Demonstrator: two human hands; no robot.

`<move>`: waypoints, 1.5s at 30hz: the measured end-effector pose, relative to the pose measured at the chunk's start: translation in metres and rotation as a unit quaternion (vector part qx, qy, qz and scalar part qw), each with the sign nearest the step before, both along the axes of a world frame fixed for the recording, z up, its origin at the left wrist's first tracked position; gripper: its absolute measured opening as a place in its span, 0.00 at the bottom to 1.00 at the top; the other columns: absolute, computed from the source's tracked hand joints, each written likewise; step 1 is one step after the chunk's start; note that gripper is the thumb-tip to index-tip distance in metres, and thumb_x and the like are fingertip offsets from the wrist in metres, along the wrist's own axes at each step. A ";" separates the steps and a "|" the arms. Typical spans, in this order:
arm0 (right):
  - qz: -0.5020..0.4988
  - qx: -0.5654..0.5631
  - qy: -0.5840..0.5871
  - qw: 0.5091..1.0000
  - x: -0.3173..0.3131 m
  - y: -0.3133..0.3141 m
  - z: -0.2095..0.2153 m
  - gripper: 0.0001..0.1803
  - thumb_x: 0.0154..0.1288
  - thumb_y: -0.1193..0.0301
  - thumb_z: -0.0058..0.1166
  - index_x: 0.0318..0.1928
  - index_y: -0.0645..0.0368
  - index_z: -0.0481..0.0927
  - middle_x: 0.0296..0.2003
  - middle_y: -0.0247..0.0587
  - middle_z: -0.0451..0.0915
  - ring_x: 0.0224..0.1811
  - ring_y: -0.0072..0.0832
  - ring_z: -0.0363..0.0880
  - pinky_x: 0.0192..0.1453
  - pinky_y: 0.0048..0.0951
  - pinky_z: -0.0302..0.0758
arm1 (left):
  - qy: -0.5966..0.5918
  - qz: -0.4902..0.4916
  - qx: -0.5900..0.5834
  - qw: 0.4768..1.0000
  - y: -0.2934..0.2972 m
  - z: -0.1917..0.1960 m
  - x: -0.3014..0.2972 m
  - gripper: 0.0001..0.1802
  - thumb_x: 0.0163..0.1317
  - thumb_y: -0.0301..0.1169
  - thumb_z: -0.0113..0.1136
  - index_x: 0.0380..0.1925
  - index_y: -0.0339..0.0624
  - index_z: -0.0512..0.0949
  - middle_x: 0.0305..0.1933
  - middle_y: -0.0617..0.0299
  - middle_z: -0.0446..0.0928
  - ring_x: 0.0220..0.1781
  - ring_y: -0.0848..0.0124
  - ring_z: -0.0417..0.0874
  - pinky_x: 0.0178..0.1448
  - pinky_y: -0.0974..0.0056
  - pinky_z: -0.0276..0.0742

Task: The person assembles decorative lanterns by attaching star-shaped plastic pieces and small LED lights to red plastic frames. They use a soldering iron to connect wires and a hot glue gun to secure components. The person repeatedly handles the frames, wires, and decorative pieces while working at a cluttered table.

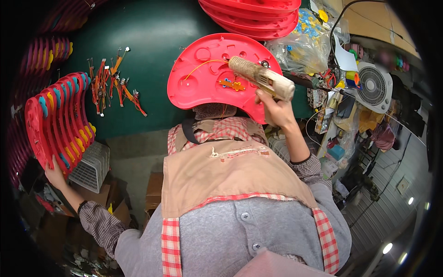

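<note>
My right hand (276, 108) grips a tape-wrapped power screwdriver (262, 77), held over a red curved plastic tray part (207, 78) lying on the dark green table (147, 37). An orange wire and a small orange piece lie on that red part. My left hand (54, 174) reaches out to the left and touches the lower edge of a row of red tray parts (57, 120) standing on edge, with blue and yellow inserts in them.
Bundles of orange and red wires (110, 85) lie on the table. More red parts are stacked at the top (251, 16). A clear bag of blue and yellow pieces (304, 44), a small white fan (374, 87) and a white basket (92, 166) stand around.
</note>
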State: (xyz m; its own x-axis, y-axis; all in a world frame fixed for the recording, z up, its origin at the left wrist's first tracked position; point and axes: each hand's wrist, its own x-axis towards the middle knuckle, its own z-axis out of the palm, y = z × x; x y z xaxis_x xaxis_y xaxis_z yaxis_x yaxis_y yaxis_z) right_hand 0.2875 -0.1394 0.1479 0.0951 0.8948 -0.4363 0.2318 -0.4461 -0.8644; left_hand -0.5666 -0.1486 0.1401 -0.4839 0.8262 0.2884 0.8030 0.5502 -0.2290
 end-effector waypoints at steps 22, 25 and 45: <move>-0.191 0.193 0.056 0.961 0.067 -0.060 0.022 0.21 0.77 0.64 0.43 0.57 0.68 0.77 0.46 0.49 0.85 0.51 0.35 0.85 0.54 0.35 0.77 | -0.284 -0.671 -0.010 0.685 0.066 -0.018 0.545 0.22 0.52 0.27 0.63 0.50 0.49 0.87 0.31 0.67 0.74 0.31 0.69 0.77 0.32 0.62 0.73; -0.110 0.171 0.055 0.978 0.043 -0.041 0.046 0.19 0.76 0.67 0.51 0.59 0.66 0.77 0.45 0.46 0.85 0.48 0.34 0.86 0.56 0.36 0.79 | -0.370 -0.672 -0.046 0.640 0.062 0.002 0.543 0.17 0.56 0.32 0.72 0.47 0.47 0.87 0.39 0.65 0.81 0.37 0.67 0.82 0.38 0.60 0.76; -0.081 0.063 0.011 0.995 0.034 -0.039 0.030 0.14 0.75 0.69 0.60 0.55 0.63 0.81 0.38 0.33 0.84 0.38 0.22 0.83 0.45 0.28 0.80 | 0.006 -0.103 0.206 0.973 0.013 -0.042 0.075 0.27 0.65 0.50 0.71 0.47 0.35 0.88 0.50 0.51 0.84 0.51 0.55 0.86 0.53 0.54 0.81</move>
State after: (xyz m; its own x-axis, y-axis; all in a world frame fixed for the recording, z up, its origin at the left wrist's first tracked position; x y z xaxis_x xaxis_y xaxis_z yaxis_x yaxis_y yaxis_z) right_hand 0.3214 -0.1786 0.1779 0.2346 0.9164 -0.3243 0.1468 -0.3632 -0.9201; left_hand -0.4916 -0.1357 0.0983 -0.3152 0.7176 0.6210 0.9043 0.4256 -0.0328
